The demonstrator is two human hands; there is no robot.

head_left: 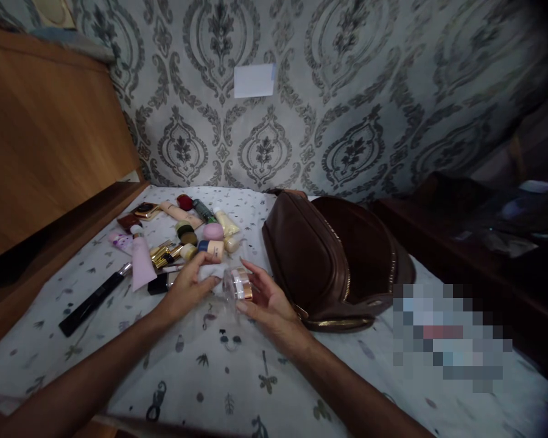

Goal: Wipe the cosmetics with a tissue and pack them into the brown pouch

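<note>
My right hand (pixel 274 307) holds a small clear cosmetic jar (pixel 237 284) with a rose-gold band, tipped on its side between thumb and fingers. My left hand (pixel 192 281) faces it from the left, its thumb and fingers closed around a white, soft-looking piece like a tissue (pixel 210 274). Just beyond the left fingertips lies a navy and cream jar (pixel 214 250). Beside that hand are a black and silver bottle (pixel 161 283), a pale pink tube (pixel 141 261) and gold lipstick tubes (pixel 167 255).
A brown leather bag (pixel 301 261) stands unzipped to the right. Farther back lie a lilac egg-shaped sponge (pixel 213 231), a cream tube (pixel 227 222) and a gold compact (pixel 147 210). A black-handled brush (pixel 94 304) lies at left. Wooden furniture (pixel 50 115) borders the left side.
</note>
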